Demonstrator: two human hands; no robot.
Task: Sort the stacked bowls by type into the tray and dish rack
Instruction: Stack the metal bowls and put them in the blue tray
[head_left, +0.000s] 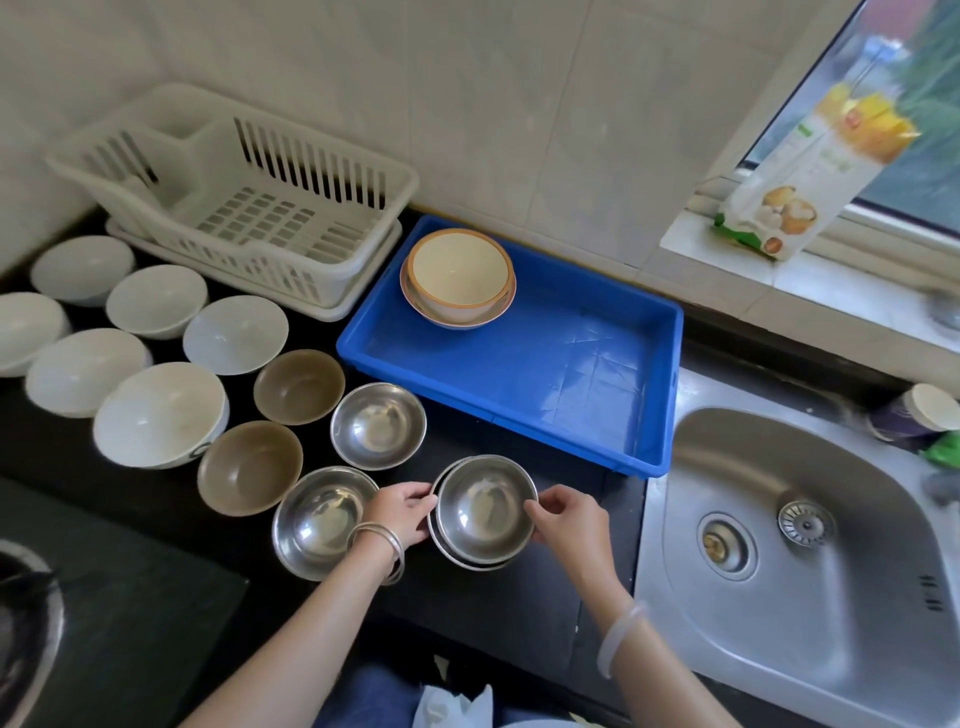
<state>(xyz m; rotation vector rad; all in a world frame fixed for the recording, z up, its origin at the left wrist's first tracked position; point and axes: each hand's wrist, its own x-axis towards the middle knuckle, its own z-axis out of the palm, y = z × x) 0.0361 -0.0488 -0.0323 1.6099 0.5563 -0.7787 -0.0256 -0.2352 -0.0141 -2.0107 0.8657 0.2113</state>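
Observation:
A small stack of steel bowls (483, 512) sits on the dark counter near its front edge. My left hand (402, 512) pinches its left rim and my right hand (563, 514) grips its right rim. Two more steel bowls (378, 425) (317, 519) lie just to the left. Two brown bowls (298, 385) (249, 467) and several white bowls (158, 413) spread further left. Cream bowls with orange rims (457, 278) are stacked in the far left corner of the blue tray (571, 395). The white dish rack (249, 208) stands at the back left with nothing in it.
A steel sink (810, 545) lies to the right of the counter. A packet (810, 171) leans on the window sill at the back right, and a cup (919, 415) stands behind the sink. A stove edge (26, 623) shows at the lower left.

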